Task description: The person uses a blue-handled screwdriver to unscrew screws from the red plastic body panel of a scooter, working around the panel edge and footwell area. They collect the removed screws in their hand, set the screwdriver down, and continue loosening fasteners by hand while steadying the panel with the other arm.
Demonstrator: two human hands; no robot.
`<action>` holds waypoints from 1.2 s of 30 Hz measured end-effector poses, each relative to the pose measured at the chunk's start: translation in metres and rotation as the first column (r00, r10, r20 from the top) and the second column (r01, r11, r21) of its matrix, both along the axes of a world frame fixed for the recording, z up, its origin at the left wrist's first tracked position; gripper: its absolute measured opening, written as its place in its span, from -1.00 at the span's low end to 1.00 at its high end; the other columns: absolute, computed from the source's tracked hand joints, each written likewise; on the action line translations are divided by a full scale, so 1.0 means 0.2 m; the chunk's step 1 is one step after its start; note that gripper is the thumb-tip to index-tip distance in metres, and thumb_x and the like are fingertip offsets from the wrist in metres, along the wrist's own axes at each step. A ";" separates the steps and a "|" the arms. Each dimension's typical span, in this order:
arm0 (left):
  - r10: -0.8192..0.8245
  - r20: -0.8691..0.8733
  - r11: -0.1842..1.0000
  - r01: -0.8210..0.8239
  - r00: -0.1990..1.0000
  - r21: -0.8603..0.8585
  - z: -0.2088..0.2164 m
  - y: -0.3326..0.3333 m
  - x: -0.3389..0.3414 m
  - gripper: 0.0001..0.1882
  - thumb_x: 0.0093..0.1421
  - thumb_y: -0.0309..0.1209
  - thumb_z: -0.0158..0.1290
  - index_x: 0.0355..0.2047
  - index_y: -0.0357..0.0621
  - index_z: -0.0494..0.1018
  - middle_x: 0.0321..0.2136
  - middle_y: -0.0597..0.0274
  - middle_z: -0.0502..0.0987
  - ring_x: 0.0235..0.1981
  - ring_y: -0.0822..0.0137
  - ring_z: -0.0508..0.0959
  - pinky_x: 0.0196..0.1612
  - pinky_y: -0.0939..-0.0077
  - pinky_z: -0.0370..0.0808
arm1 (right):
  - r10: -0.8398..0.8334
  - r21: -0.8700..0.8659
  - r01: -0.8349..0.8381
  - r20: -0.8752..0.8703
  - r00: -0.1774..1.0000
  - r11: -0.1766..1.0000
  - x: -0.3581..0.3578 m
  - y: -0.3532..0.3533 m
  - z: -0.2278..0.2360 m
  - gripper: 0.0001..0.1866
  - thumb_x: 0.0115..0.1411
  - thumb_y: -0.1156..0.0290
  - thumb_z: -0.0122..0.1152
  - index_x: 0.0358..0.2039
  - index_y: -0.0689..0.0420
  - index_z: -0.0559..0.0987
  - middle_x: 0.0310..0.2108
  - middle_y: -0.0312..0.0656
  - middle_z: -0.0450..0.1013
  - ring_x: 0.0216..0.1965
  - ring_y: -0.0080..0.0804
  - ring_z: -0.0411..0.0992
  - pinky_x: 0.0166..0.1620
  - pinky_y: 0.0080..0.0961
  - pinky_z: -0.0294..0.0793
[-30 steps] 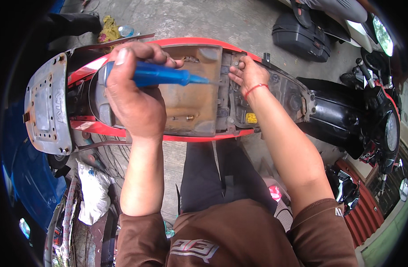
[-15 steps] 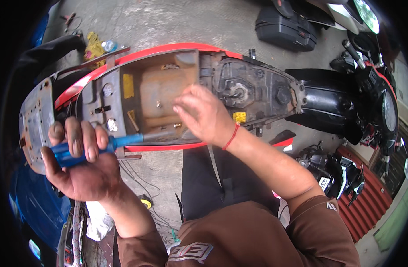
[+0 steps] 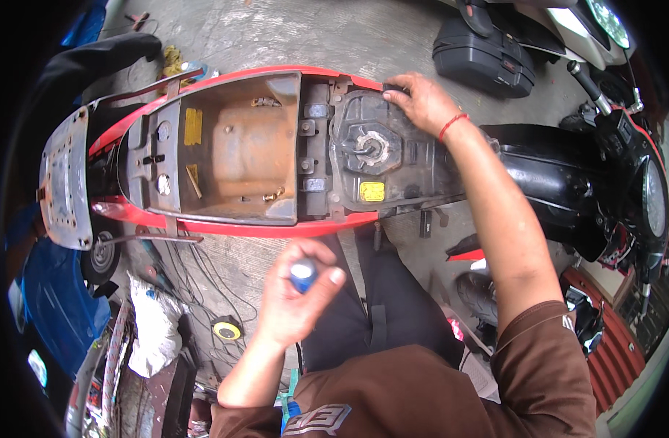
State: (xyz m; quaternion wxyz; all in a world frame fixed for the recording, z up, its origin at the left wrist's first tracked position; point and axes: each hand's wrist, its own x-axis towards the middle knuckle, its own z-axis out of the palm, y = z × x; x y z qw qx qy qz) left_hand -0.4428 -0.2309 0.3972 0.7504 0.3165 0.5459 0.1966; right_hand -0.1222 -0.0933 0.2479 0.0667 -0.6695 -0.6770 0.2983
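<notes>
My left hand [image 3: 294,296], above my legs on the near side of the motorcycle, is wrapped round a screwdriver [image 3: 302,273]. Its blue handle points end-on, so the shaft is hidden. Stretched over the motorcycle, my right hand [image 3: 422,106] bends its fingers over the far body edge, beside a short dark piece. Under the removed seat the rusty storage box [image 3: 254,164] stands open, with small brass-coloured metal parts [image 3: 274,195] inside near its front wall. To its right lies the dark fuel tank [image 3: 411,157] with a round filler cap [image 3: 369,148].
Red side panels [image 3: 254,231] edge the body, and a metal rear rack [image 3: 64,175] sits at the left. A black top case [image 3: 484,58] stands beyond. Cables and a yellow-black round object [image 3: 226,330] lie by a white sack [image 3: 156,325]. Another person's dark-clothed leg [image 3: 105,62] reaches in at upper left.
My right hand has moved from over the storage box to the far body edge. My left hand has moved right and nearer me, turning the screwdriver end-on. The view has shifted.
</notes>
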 end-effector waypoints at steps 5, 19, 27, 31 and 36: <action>-0.270 -0.246 0.962 0.269 0.931 -0.041 -0.09 -0.37 0.11 -0.75 0.25 -0.34 0.28 -0.15 -0.11 0.49 -0.30 0.29 0.56 -0.31 0.46 0.55 -0.22 0.50 0.50 | 0.053 -0.021 -0.056 -0.123 0.991 0.998 0.12 0.05 -0.05 -0.50 0.30 -0.04 0.26 0.08 0.05 0.65 0.03 0.05 0.58 0.08 0.03 0.54 0.14 -0.19 0.50; -0.866 -0.110 0.478 0.746 0.487 -0.463 -0.16 -1.25 -0.15 -0.65 0.19 -0.18 0.30 -0.24 -0.23 0.55 -0.46 -0.13 0.61 -0.33 -0.18 0.62 -0.24 0.15 0.54 | -0.452 0.104 0.549 -0.452 0.769 0.830 0.78 -0.62 0.14 -0.43 0.34 0.01 0.29 0.10 0.26 0.58 -0.02 -0.11 0.59 0.01 -0.42 0.51 0.13 -0.48 0.46; -0.828 -0.346 0.553 0.739 0.440 -0.385 -0.19 -0.71 0.23 -0.65 0.24 -0.22 0.33 -0.10 -0.16 0.56 -0.60 0.30 0.46 -0.54 0.47 0.39 -0.41 0.44 0.43 | -0.748 -0.612 0.682 -0.649 -0.143 0.401 0.26 -1.41 -0.23 -0.32 0.39 -0.04 0.20 0.25 0.18 0.26 0.02 -0.12 0.37 -0.01 -0.31 0.52 -0.07 -0.40 0.59; -0.651 -0.593 0.657 0.743 0.474 -0.127 0.01 -0.20 0.48 -0.60 0.20 -0.15 0.37 -0.09 -0.13 0.58 -0.62 0.41 0.38 -0.57 0.59 0.31 -0.50 0.52 0.31 | -0.706 -0.692 0.554 -0.666 -0.241 0.463 -0.13 -1.37 -0.18 -0.02 0.26 -0.13 0.35 0.37 0.18 0.02 -0.01 -0.10 0.44 -0.09 -0.35 0.54 -0.10 -0.44 0.58; -0.457 -0.803 0.450 0.878 0.383 0.163 0.11 0.35 0.79 -0.81 0.14 -0.47 0.30 -0.28 -0.26 0.54 -0.54 0.06 0.54 -0.51 0.37 0.55 -0.37 0.41 0.49 | -0.817 -0.897 0.214 -0.441 -0.372 0.386 -0.34 -1.19 -0.04 -0.06 0.19 -0.11 0.44 0.30 0.18 0.13 0.02 -0.09 0.51 -0.25 -0.40 0.62 -0.27 -0.50 0.60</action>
